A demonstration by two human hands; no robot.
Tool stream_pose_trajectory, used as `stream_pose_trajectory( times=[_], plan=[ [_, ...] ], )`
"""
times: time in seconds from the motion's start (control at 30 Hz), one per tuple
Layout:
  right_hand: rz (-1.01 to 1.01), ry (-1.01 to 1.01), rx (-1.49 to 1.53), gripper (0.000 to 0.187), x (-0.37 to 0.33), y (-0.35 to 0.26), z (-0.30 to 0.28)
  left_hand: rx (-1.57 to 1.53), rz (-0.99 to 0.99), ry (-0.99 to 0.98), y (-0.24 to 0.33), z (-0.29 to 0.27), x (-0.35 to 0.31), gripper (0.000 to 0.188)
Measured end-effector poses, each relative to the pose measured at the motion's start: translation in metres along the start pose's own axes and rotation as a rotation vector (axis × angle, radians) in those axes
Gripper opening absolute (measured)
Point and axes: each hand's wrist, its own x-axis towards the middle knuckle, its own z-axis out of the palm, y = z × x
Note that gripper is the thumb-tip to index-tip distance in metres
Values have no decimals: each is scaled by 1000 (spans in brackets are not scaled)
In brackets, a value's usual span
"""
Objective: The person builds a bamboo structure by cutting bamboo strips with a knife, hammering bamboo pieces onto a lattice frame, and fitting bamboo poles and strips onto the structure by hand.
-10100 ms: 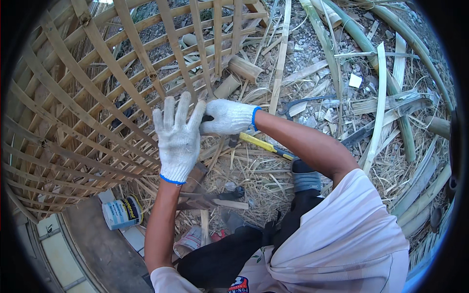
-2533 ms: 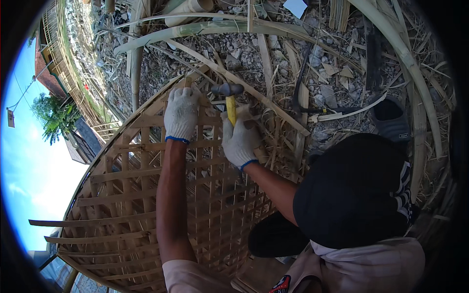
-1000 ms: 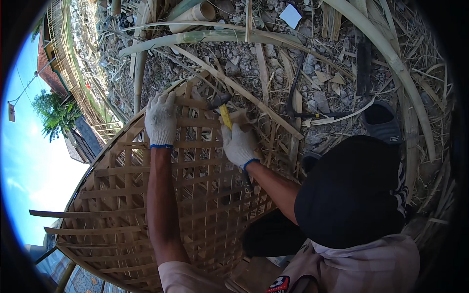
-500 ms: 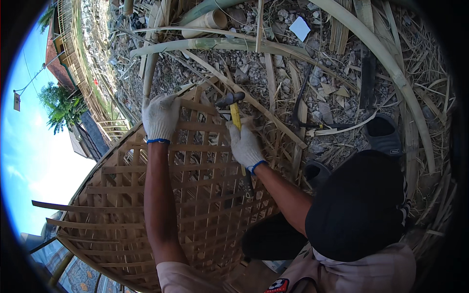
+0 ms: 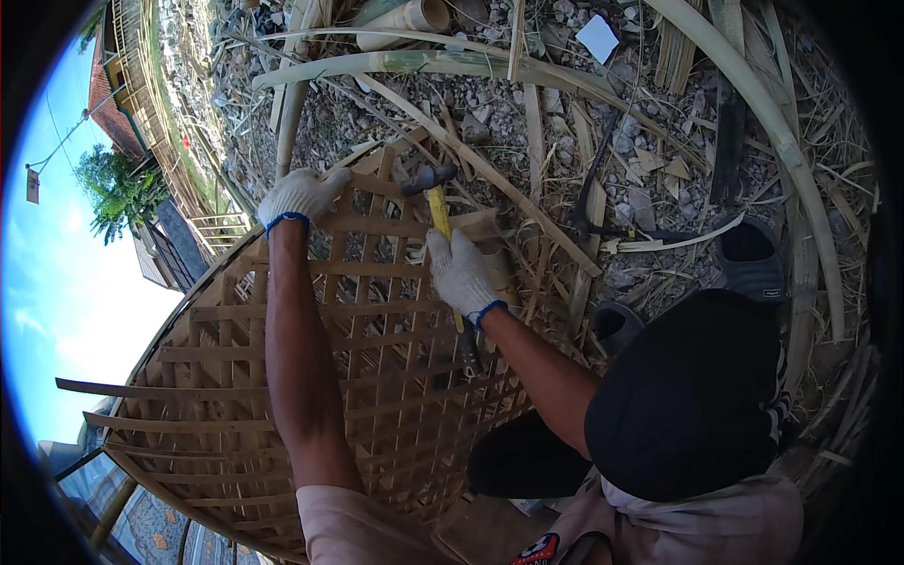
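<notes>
My left hand, in a white knit glove with a blue cuff, is closed over the upper left edge of a woven bamboo lattice panel. A hammer with a yellow handle and dark head is in my right hand, gloved the same way. The right fingers wrap the handle, and its dark grip end sticks out below the hand. The hammer head stands over the panel's far end, to the right of my left hand. My left fingertips are partly hidden at the edge.
Split bamboo lengths and a long curved pole lie on rubble. A cut bamboo tube and a white tile lie at the far side. A dark shoe and a dark long-handled tool are at the right.
My left hand has moved left and slightly away along the panel's edge. The hammer, still in my right hand, has shifted a little left. The view has shifted slightly.
</notes>
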Motion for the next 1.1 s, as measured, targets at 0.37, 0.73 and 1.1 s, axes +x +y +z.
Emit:
stream_pose_trajectory(
  times=[0.37, 0.73, 1.1],
  plan=[
    [-154, 130, -86, 47, 8, -53, 36, -13, 65, 67, -11, 11, 8, 68],
    [-119, 12, 77, 51, 13, -31, 5, -19, 54, 108, -7, 5, -8, 68],
    [-20, 182, 215, 44, 45, 55, -96, 70, 106, 188, 9, 9, -22, 68]
  ],
)
